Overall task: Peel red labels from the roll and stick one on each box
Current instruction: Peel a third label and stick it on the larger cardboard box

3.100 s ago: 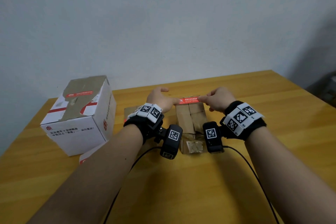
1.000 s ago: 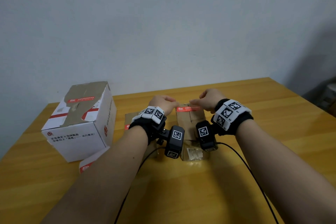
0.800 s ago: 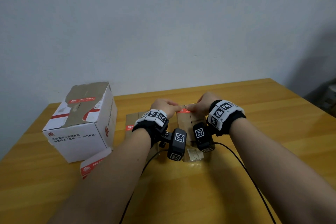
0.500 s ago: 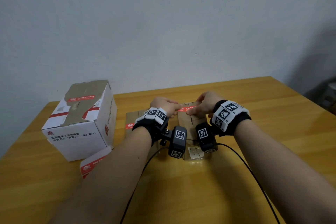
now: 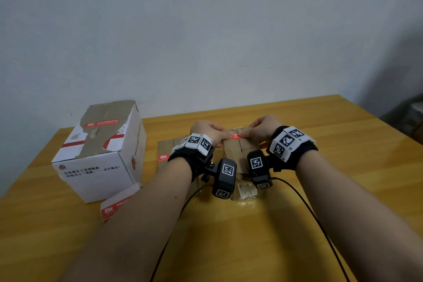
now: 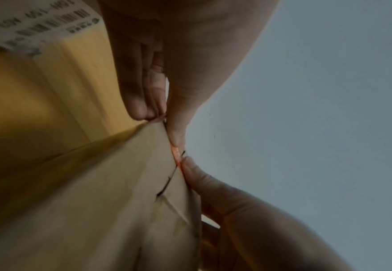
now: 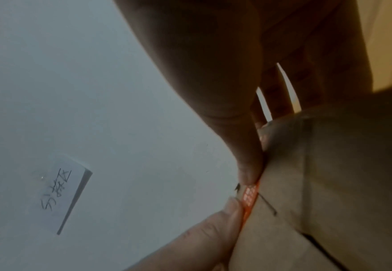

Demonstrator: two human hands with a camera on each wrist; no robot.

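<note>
A red label (image 5: 237, 136) lies across the top of a small brown cardboard box (image 5: 238, 153) at the table's middle. My left hand (image 5: 207, 131) and right hand (image 5: 261, 127) sit on the box's two sides, thumbs pressing the label flat, with only a short red stretch showing between them. In the left wrist view the left hand (image 6: 161, 126) has its thumb on the label (image 6: 177, 155) at the box (image 6: 97, 201) edge. In the right wrist view the right hand (image 7: 255, 148) thumb presses the label (image 7: 249, 198) on the box (image 7: 329, 183).
A torn white box (image 5: 100, 149) at the left carries a red label (image 5: 100, 123) on top. A strip of red labels (image 5: 116, 206) lies at its front corner. A flat brown box (image 5: 167, 146) with a red label (image 5: 163, 157) sits behind my left wrist. Cables (image 5: 309, 208) trail toward me.
Both hands lowered the stretched label onto the brown box top. The thumbs then slid toward each other along it, covering most of the red.
</note>
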